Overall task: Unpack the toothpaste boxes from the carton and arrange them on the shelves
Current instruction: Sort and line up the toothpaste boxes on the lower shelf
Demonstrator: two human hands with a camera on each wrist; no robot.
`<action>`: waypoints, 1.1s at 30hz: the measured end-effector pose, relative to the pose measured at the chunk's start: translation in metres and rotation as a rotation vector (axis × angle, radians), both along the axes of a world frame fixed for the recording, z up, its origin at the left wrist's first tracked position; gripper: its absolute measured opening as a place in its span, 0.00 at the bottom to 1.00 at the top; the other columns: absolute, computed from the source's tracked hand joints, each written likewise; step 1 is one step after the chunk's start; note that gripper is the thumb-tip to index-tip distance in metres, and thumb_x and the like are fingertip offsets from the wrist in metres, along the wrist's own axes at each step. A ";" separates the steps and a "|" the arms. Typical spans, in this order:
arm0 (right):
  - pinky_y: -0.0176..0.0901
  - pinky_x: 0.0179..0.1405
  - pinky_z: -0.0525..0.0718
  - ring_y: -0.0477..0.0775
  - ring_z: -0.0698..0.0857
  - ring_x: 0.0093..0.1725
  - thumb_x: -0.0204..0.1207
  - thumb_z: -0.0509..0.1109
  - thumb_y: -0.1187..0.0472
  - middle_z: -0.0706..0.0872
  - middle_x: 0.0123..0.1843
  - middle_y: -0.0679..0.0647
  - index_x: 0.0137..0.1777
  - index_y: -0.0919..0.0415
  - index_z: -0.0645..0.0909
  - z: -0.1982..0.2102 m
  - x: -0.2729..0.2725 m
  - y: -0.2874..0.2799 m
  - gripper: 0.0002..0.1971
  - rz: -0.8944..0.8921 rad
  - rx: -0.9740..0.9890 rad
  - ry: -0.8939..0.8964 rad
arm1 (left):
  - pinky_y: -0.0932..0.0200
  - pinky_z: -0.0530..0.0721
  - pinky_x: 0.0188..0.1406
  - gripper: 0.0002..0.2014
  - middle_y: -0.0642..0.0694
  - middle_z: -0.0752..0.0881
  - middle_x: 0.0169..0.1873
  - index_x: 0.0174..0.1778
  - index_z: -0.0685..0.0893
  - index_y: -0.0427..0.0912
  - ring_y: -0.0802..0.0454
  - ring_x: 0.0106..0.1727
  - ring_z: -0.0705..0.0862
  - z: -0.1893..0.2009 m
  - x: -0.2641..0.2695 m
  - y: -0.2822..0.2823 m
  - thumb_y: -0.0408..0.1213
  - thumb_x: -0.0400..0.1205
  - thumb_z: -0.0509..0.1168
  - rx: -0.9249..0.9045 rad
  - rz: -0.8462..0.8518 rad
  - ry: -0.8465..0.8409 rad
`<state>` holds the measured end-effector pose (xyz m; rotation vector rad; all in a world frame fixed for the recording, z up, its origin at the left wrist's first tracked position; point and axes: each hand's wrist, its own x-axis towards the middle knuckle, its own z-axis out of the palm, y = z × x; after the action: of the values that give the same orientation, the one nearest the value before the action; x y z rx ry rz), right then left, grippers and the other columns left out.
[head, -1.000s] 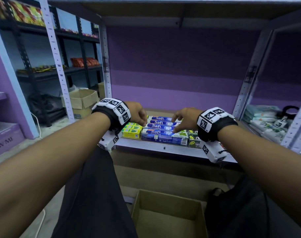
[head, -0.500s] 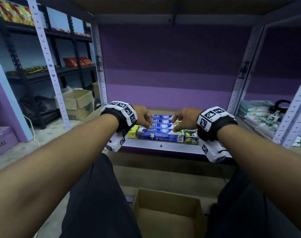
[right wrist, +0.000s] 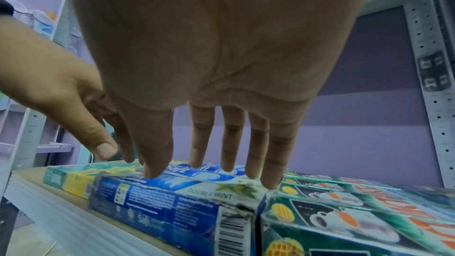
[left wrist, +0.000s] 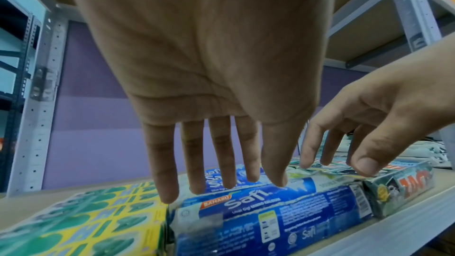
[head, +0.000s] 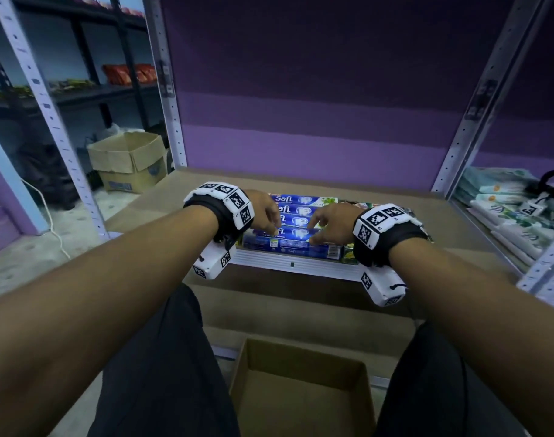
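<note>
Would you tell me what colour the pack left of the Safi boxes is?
Yellow with green shapes, clearest in the left wrist view.

Two hands: left hand (head: 264, 212) and right hand (head: 331, 223). Four blue Safi toothpaste boxes (head: 296, 212) show their tops side by side on the shelf (head: 293, 266). One block of yellow-green boxes (left wrist: 81, 219) and one block of dark green boxes (right wrist: 344, 219); the number in each cannot be told. Two cardboard cartons: one open carton (head: 301, 392) below, one second carton (head: 129, 162) on the floor at left.
</note>
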<state>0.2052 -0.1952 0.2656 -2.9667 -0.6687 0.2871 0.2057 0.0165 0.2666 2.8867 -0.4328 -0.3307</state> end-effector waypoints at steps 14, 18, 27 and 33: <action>0.44 0.61 0.81 0.48 0.84 0.56 0.71 0.78 0.42 0.86 0.56 0.45 0.65 0.44 0.82 0.019 0.086 0.000 0.22 0.211 -0.102 0.462 | 0.54 0.89 0.37 0.18 0.40 0.92 0.48 0.53 0.91 0.53 0.45 0.43 0.92 0.001 0.131 0.009 0.47 0.67 0.83 -0.079 -0.053 0.791; 0.45 0.63 0.84 0.45 0.83 0.59 0.73 0.77 0.41 0.83 0.61 0.42 0.70 0.43 0.79 0.033 0.096 -0.003 0.25 0.197 -0.126 0.658 | 0.55 0.89 0.41 0.21 0.44 0.92 0.50 0.54 0.91 0.55 0.47 0.49 0.92 0.003 0.141 0.006 0.53 0.67 0.82 -0.019 -0.080 0.962; 0.31 0.39 0.82 0.42 0.83 0.39 0.82 0.71 0.53 0.84 0.48 0.43 0.63 0.55 0.85 0.062 0.078 -0.007 0.13 0.015 0.221 0.662 | 0.64 0.86 0.34 0.06 0.48 0.92 0.50 0.46 0.92 0.53 0.51 0.41 0.93 0.025 0.104 0.011 0.44 0.74 0.77 -0.264 0.230 0.796; 0.40 0.44 0.84 0.45 0.83 0.38 0.82 0.68 0.60 0.86 0.47 0.50 0.63 0.56 0.87 0.083 0.060 -0.016 0.12 -0.198 0.238 0.671 | 0.64 0.88 0.42 0.13 0.48 0.88 0.57 0.56 0.89 0.47 0.53 0.50 0.88 0.063 0.062 0.019 0.47 0.79 0.74 -0.391 0.414 0.731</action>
<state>0.2649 -0.2108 0.3485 -2.4436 -0.2933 1.0330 0.2680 0.0351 0.3299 2.1903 0.2039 -1.0280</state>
